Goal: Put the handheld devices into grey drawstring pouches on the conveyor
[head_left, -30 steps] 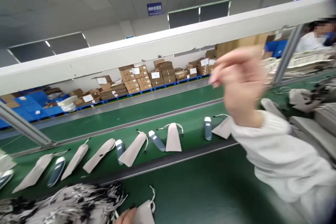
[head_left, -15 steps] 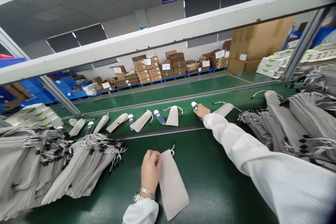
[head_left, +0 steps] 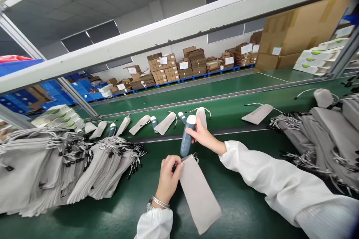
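Note:
My right hand [head_left: 199,131] is closed around a dark blue-grey handheld device [head_left: 186,142] with a white top end. The device is held nearly upright, its lower end just above the mouth of a light grey drawstring pouch [head_left: 200,194]. That pouch lies flat on the green work surface, its cords at the upper end. With fingers pinched at the pouch's open edge, my left hand [head_left: 169,173] holds it from the left side. Behind my right hand, another grey pouch [head_left: 201,114] and a second device [head_left: 182,117] lie partly hidden on the far strip.
Stacks of grey pouches [head_left: 92,168] lie at left, with more pouches [head_left: 322,130] at right. Several pouches and devices line the green belt [head_left: 224,117] beyond the metal edge. A white frame bar [head_left: 168,41] crosses above. Cardboard boxes [head_left: 165,69] stand on the floor behind.
My right hand has brought the device from the far belt back and left, over the pouch mouth. My left hand stays at the pouch edge. The camera view has shifted.

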The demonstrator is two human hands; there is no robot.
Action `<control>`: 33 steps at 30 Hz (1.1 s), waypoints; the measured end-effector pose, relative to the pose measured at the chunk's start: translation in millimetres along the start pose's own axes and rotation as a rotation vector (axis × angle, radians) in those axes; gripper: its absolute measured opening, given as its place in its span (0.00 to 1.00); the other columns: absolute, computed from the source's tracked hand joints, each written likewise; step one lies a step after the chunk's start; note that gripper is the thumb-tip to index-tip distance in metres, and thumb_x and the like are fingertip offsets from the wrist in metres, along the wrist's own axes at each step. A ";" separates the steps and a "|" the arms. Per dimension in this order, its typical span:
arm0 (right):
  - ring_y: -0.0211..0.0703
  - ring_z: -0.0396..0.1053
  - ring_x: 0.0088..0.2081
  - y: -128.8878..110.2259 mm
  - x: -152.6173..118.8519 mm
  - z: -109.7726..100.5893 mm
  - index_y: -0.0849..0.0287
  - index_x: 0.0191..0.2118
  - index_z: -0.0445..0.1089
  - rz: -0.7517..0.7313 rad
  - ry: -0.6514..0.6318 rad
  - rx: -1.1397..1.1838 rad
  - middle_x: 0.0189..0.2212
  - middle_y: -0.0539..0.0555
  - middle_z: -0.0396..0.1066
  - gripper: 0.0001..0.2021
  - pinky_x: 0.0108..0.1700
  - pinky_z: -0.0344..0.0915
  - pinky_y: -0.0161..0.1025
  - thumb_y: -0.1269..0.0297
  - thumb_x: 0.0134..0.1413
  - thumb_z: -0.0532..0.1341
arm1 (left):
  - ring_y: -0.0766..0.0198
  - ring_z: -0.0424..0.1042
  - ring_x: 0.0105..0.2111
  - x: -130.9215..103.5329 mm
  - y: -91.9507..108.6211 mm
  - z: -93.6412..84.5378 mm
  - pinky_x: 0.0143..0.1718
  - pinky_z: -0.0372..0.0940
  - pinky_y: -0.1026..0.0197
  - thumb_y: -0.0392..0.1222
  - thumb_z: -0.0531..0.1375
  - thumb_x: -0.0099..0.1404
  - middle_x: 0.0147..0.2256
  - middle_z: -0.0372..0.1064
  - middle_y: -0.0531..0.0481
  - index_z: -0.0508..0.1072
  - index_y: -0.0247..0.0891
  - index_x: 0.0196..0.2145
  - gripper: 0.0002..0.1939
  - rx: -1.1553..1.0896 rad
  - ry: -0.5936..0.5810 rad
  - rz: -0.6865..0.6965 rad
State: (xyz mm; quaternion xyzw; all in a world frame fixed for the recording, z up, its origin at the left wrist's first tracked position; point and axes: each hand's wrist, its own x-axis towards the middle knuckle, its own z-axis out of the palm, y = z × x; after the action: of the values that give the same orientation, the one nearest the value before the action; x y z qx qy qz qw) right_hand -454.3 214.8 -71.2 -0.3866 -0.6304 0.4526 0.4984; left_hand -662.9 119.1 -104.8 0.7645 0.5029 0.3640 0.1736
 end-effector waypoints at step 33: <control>0.51 0.72 0.45 39.2 125.5 -63.9 0.61 0.51 0.70 0.264 0.199 -0.886 0.47 0.61 0.73 0.18 0.49 0.67 0.47 0.62 0.55 0.68 | 0.55 0.68 0.39 67.7 -52.0 30.7 0.44 0.57 0.53 0.32 0.57 0.67 0.34 0.71 0.49 0.73 0.41 0.29 0.10 0.489 0.166 -0.054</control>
State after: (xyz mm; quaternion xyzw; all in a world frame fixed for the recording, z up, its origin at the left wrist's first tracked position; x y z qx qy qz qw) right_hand -416.0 355.8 -67.7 -0.6804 -0.6574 0.1603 0.2814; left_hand -658.3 205.4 -132.6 0.7376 0.6088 0.2880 -0.0486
